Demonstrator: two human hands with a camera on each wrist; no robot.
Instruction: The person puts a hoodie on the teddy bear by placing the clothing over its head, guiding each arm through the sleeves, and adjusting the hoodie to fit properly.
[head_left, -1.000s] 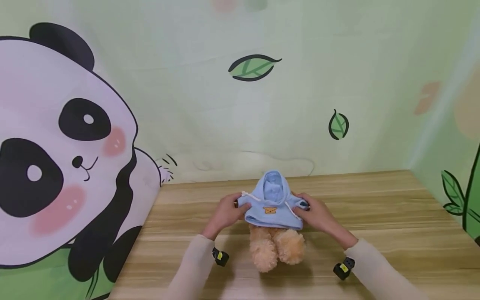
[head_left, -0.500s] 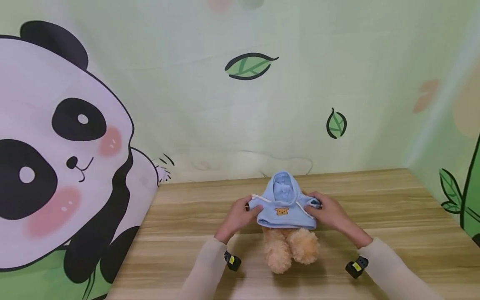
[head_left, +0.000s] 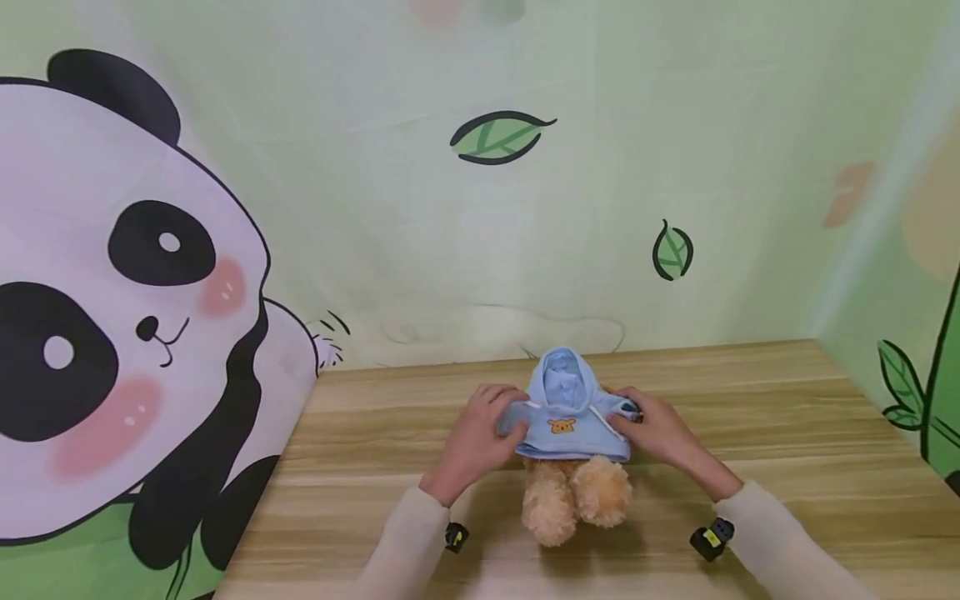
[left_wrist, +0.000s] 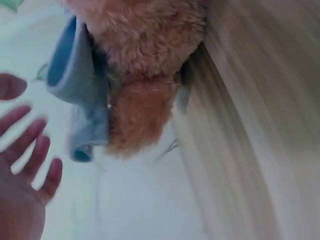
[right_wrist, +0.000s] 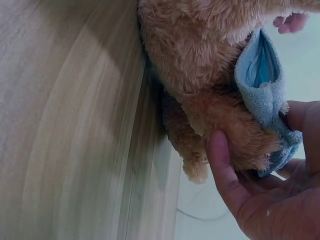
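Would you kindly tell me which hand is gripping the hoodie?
The right hand grips the blue hoodie; the left hand, fingers spread, is apart from it.

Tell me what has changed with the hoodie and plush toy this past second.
The left hand has let go of the hoodie, its fingers now spread beside it. The hoodie and plush toy shifted slightly right. The right hand still holds its side; the hoodie still lies over the toy.

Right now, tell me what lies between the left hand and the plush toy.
In the left wrist view, the blue hoodie lies between the left hand and the plush toy, with a visible gap between hand and hoodie.
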